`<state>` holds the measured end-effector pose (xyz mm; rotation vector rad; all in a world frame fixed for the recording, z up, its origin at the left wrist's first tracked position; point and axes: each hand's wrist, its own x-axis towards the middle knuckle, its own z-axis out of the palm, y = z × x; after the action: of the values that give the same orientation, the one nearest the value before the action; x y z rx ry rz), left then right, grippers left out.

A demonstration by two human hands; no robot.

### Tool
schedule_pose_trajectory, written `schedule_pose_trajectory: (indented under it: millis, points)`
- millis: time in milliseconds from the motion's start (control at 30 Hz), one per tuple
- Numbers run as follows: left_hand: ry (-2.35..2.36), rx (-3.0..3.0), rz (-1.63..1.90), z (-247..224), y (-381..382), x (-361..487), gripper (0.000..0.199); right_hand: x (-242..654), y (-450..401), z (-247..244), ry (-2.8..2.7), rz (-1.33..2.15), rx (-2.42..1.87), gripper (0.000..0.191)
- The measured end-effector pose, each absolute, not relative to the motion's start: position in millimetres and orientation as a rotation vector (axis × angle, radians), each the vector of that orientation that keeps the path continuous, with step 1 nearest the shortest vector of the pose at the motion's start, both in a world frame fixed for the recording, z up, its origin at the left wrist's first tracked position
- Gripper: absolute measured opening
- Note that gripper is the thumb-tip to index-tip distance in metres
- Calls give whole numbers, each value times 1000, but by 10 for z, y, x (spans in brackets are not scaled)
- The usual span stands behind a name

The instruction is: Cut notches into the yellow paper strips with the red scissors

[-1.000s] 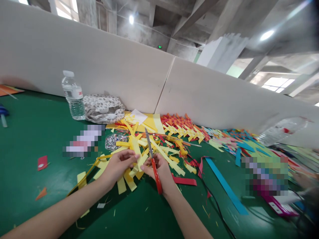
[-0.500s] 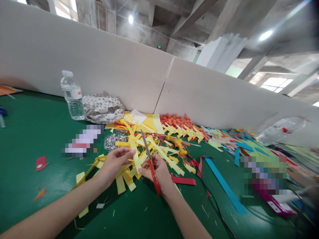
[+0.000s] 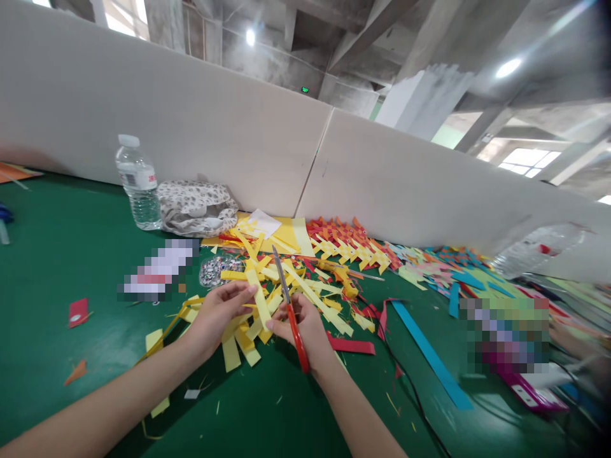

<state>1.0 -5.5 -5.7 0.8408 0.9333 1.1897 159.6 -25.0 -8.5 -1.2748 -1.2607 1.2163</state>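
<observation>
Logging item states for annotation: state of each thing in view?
Scissors: closed, in right hand
Yellow strip: held between left hand and right hand
Left-side bottle: upright, capped
Right-side bottle: blurred, can't tell if upright
Patterned bag: crumpled
Yellow glue gun: lying among paper scraps
Blue strip: lying on table

A slim, pale yellow paper strip (image 3: pixel 260 308), flat and straight, is pinched between the left grip (image 3: pixel 224 310) along its left edge and the right grip (image 3: pixel 300 324) at its lower end. It slants, top leaning left, above a loose heap of yellow paper strips (image 3: pixel 321 302). Just right of it, scissors (image 3: pixel 291 312) with red handles rest across the right grip, silver blades together, tips pointing up and slightly left.
</observation>
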Motion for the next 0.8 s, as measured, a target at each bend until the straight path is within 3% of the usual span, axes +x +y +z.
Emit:
schedule_pose_trajectory:
  millis: [500, 667, 800]
  points:
    - [921, 787, 1187, -66, -49, 14, 20, 1605, -264, -32, -1305, 1124, -1318, 38]
    - [947, 790, 1207, -92, -16, 2, 23, 1593, -358, 44, -1478, 775, -1507, 31]
    - [949, 791, 1240, -91, -22, 5, 23, 1581, -418, 59, -1679, 339, -1733, 39]
